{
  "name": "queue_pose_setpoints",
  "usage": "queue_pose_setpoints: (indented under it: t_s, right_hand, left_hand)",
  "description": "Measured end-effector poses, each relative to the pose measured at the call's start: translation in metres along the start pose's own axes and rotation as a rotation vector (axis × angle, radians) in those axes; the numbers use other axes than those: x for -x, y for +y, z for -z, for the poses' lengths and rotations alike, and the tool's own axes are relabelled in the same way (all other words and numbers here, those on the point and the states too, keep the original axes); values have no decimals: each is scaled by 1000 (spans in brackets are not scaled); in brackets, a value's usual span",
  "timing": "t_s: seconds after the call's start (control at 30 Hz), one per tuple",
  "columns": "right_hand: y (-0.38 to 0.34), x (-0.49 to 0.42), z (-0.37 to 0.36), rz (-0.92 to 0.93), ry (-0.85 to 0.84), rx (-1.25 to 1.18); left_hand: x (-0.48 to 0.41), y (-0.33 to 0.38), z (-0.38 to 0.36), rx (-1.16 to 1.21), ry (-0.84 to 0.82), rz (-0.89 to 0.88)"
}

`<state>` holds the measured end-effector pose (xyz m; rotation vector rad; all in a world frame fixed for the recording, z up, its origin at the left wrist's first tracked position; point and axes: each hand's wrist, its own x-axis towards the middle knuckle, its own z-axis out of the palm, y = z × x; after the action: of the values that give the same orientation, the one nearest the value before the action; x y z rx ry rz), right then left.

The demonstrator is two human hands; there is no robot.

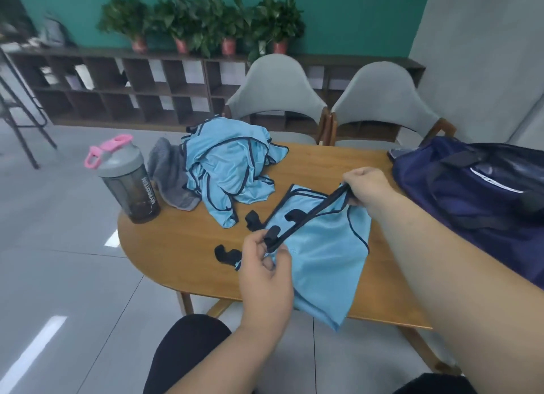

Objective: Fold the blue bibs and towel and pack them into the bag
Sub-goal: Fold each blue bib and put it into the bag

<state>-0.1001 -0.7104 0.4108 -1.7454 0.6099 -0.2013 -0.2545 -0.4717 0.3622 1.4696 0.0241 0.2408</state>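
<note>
- One blue bib is being worked on: its dark-trimmed edge is held taut between the two hands, while the rest of the cloth lies on the wooden table and droops over the near rim.
- The near end of that edge is pinched by the left hand between thumb and curled fingers. The far end is gripped by the right hand, whose fingers are closed round it.
- The step in hand is judged to be the first fold of this bib (no tidy crease can be seen in it yet).
- The other bibs are left in a crumpled pile at the far side of the table, touching the grey towel, which is partly tucked under them; neither has been folded.
- The navy bag is set at the right end of the table, near the right forearm. Whether its opening is unzipped cannot be told.
- A shaker bottle stands at the left rim, just beside the towel, and is not part of the task.
- For the next move, the overhanging cloth would need to be drawn back onto the table, and the held edge carried across and laid square on the opposite side.
- Most of the task is judged to remain: nothing is seen packed.
</note>
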Motion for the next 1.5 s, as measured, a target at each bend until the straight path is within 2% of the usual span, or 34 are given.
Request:
queue_pose_setpoints:
  t_s: [0.2,0.33,0.43,0.53,0.63,0.87,1.13,1.27,1.33,1.37,1.43,1.5]
  right_hand:
    - [12,-21,-59,-66,-31,53]
    - [29,-18,-82,-59,-136,-84]
    - [50,-9,-83,180,-185,56]
    - [71,9,-76,443,-218,397]
    - [86,15,-67,601,-200,702]
    - [100,27,-30,421,34,801]
    - [107,55,-1,199,73,1145]
    - [99,63,7,175,92,1301]
    - [99,65,9,279,142,1382]
    - [99,65,9,376,156,1379]
    - [106,60,6,584,92,1278]
    - [114,52,3,680,-51,1172]
  left_hand:
    - [-30,-22,42,-251,73,40]
    - [-47,-29,61,-448,59,24]
    - [-56,-32,67,-563,37,-36]
    - [-66,-37,68,-629,19,-64]
    - [-79,-41,64,-635,-7,-76]
    - [-115,-42,33,-656,-118,-85]
    - [-136,-58,2,-772,-63,-128]
    - [-138,-57,-5,-868,-15,-157]
    - [-132,-53,-10,-893,30,-274]
    - [-127,-50,-14,-894,-1,-368]
    - [-112,-48,-23,-956,-219,-535]
    - [-96,-55,-32,-1116,-496,-512]
